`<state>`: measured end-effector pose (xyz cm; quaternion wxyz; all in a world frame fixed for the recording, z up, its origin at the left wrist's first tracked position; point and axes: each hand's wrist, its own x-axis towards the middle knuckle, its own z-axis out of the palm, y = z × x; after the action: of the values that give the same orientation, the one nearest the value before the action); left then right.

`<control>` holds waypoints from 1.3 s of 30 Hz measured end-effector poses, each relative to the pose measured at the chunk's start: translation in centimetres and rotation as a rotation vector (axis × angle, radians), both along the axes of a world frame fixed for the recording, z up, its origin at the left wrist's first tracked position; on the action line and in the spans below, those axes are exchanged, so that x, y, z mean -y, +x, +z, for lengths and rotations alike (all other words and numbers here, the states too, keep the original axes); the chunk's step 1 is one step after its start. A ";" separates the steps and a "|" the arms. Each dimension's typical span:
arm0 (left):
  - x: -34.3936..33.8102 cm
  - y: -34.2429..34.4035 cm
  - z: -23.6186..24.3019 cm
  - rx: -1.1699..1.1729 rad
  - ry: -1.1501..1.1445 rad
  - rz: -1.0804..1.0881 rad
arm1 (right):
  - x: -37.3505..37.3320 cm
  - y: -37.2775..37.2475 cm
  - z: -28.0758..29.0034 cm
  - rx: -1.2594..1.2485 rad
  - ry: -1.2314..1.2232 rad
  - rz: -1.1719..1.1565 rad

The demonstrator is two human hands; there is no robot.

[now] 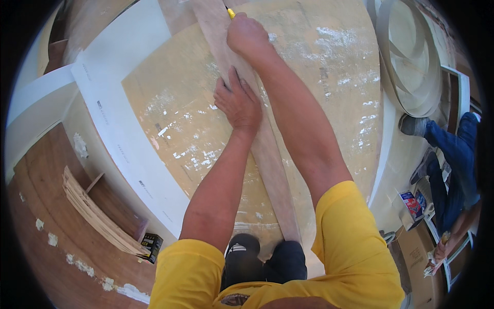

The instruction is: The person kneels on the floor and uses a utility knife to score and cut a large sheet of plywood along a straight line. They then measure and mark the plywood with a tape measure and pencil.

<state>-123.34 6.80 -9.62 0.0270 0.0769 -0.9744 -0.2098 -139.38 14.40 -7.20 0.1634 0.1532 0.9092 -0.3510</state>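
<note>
At the bottom of the frame, yellow sleeves and dark trousers are seen, and two bare arms go up from there to the middle.

A long pale wooden strip (272,170) is laid on a big tan board (170,118). The strip starts near the knees at the lower middle and runs up to the top middle, leaning a little to the left as it goes. That line is its long axis, and its far end points to the top edge.

The left hand (237,103) is pressed flat on the strip in the upper middle, with the fingers held close together. The strip is kept down by it.

Higher up, the right hand (247,33) is closed into a fist around a yellow tool (231,13). Only the tip is seen, so it may be a pencil or a knife.

The tool is placed close to the far end of the strip. No line or cut can be made out along the strip, so it cannot be told how much of the work is done. The strip is not seen split anywhere.
</note>
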 end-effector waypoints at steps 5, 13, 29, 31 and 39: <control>-0.1 -0.1 -0.1 0.005 -0.006 0.023 | -1.3 0.5 -0.9 -0.001 -0.246 -0.081; 0.0 0.0 -0.1 0.002 0.009 0.002 | -1.1 0.7 -1.5 -0.069 -0.088 0.006; -0.1 0.0 -0.3 -0.003 0.054 0.029 | -1.1 -1.6 2.4 0.083 0.076 0.181; -0.1 -0.1 -0.2 0.016 0.036 0.050 | -1.0 -1.0 3.2 0.118 0.091 0.189; 0.2 0.2 -0.3 -0.027 0.038 0.030 | -2.5 8.9 4.3 0.153 0.011 0.194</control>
<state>-123.11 6.62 -9.93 0.0416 0.0894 -0.9684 -0.2290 -130.50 16.90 -2.86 0.2648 0.0918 0.9064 -0.3160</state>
